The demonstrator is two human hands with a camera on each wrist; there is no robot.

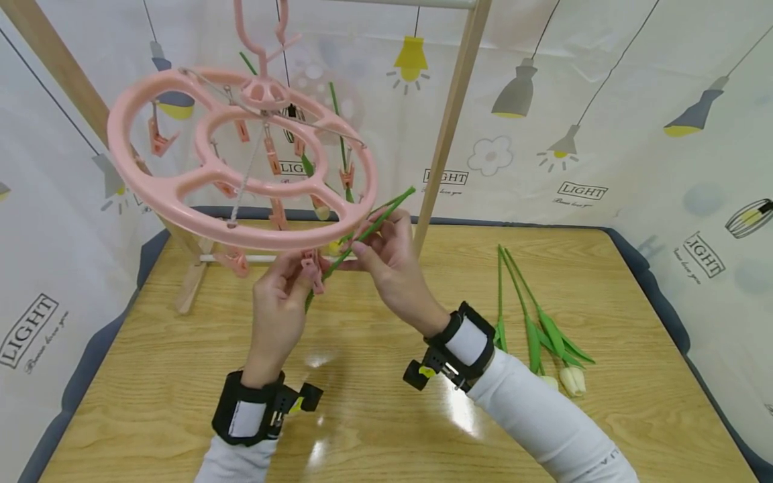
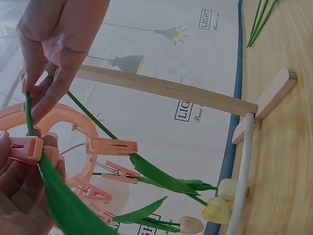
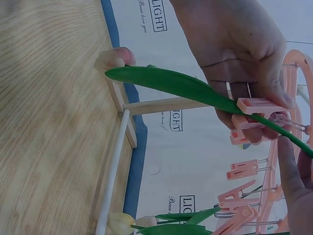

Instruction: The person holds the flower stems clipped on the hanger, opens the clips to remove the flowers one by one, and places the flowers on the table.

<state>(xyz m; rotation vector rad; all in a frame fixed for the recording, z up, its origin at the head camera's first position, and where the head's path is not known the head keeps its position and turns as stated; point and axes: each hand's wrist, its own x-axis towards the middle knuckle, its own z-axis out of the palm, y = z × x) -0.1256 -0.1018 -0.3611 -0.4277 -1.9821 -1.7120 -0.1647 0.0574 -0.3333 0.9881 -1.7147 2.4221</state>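
Note:
My left hand point(image 1: 278, 312) pinches a pink clothespin point(image 3: 261, 105) that hangs under the rim of a round pink drying hanger point(image 1: 260, 237). An artificial tulip lies across that clothespin, its green stem point(image 3: 274, 126) passing between the two arms of the clip. Higher up the stem, my right hand point(image 1: 395, 268) pinches it between thumb and fingers. The tulip's long leaf point(image 3: 171, 88) and pale pink flower point(image 3: 115, 58) point down toward the table. Other tulips, one with a yellow flower point(image 2: 216, 210), hang head down from clothespins point(image 2: 112, 146) on the hanger.
Several loose tulips point(image 1: 570, 381) lie on the wooden table point(image 1: 362, 409), right of my right forearm. A wooden stand point(image 1: 453, 114) with a white lower bar point(image 2: 243, 171) holds the hanger. Behind is a printed cloth point(image 1: 634, 80); vacant clothespins point(image 1: 160, 139) hang on the left.

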